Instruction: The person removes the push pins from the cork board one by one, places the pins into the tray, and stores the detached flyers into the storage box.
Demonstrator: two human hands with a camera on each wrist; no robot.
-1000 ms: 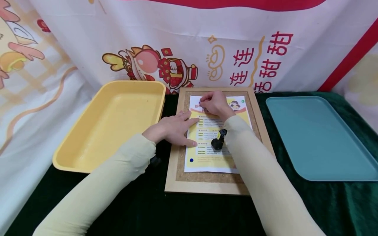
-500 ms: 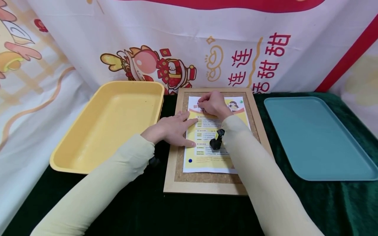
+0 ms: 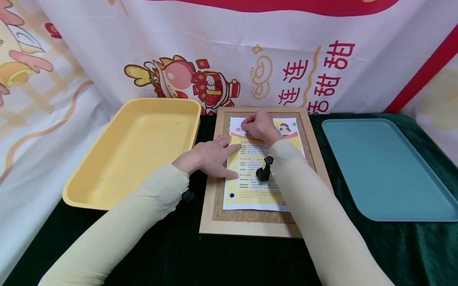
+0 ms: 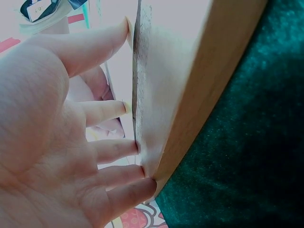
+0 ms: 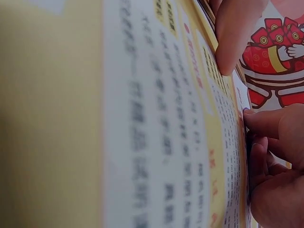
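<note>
A printed yellow and white sheet (image 3: 234, 186) lies on a wood-framed cork board (image 3: 250, 227). My left hand (image 3: 212, 156) spreads its fingers over the sheet's left edge and the frame; the left wrist view shows its fingertips (image 4: 124, 108) along that edge. At the sheet's upper left corner my right hand (image 3: 262, 128) has its fingers bent and pinches a small pushpin, mostly hidden. Only a bluish bit of this pushpin (image 5: 246, 110) shows at the fingertip in the right wrist view. A blue pushpin (image 3: 231, 195) sits at the lower left corner, a green one (image 3: 294, 124) at the upper right.
Left of the board stands a deep yellow tray (image 3: 143, 151), partly behind the left forearm. A flat teal tray (image 3: 393, 171) lies to the right. Dark green cloth (image 3: 200, 262) covers the table, and a printed white curtain (image 3: 229, 35) hangs behind it.
</note>
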